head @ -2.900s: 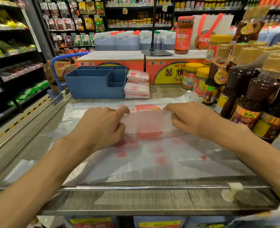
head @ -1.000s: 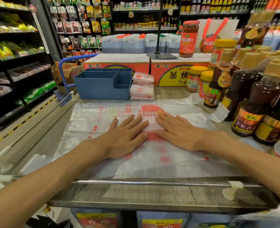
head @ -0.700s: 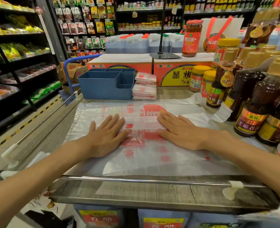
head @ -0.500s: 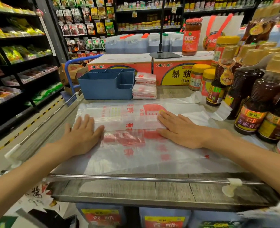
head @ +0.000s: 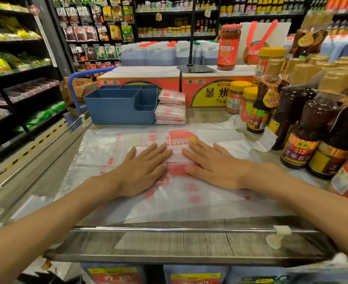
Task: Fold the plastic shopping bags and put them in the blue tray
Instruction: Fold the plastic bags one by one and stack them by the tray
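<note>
1. Left hand (head: 143, 171) has returned from the bag's left edge to the centre; right hand (head: 214, 167) is unchanged.
2. Both hands lie flat, fingers straight and slightly spread, pressing the plastic bag (head: 189, 197) on the wooden shelf (head: 169, 242).
3. Blue tray (head: 115, 107) stands beyond the bag, with folded bags (head: 171, 107) stacked just right of it.

A grey wood-grain counter (head: 189, 242) with a metal rail along its near edge carries a flattened translucent plastic shopping bag (head: 189, 197), a blue compartmented plastic tray (head: 115, 108), a stack of folded bags (head: 170, 108), printed cartons (head: 206, 95) and dark sauce bottles (head: 300, 140).
</note>
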